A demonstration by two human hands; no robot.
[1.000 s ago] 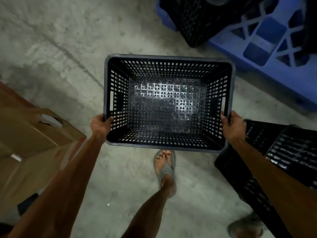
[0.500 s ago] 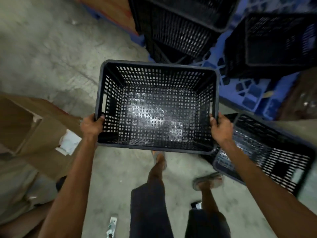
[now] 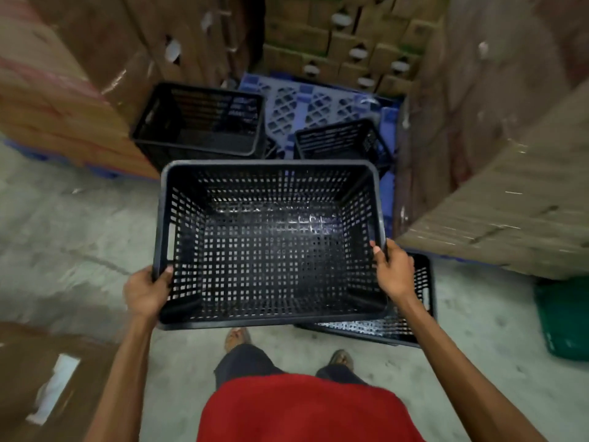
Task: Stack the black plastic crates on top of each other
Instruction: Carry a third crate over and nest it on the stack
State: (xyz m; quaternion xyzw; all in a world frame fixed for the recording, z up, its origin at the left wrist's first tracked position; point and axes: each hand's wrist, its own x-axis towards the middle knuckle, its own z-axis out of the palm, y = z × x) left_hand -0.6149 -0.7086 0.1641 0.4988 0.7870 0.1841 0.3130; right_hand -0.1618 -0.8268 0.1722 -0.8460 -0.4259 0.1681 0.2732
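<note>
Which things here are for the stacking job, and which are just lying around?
For the job: held crate, left hand, right hand, two crates on the pallet, crate on the floor.

Lying around: cardboard boxes, blue pallet, green bin.

Dim, motion-blurred, warped edges

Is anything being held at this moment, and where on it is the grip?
Yes: the black plastic crate, empty, gripped by both hands at the rim of its short sides near the person, left hand and right hand.
</note>
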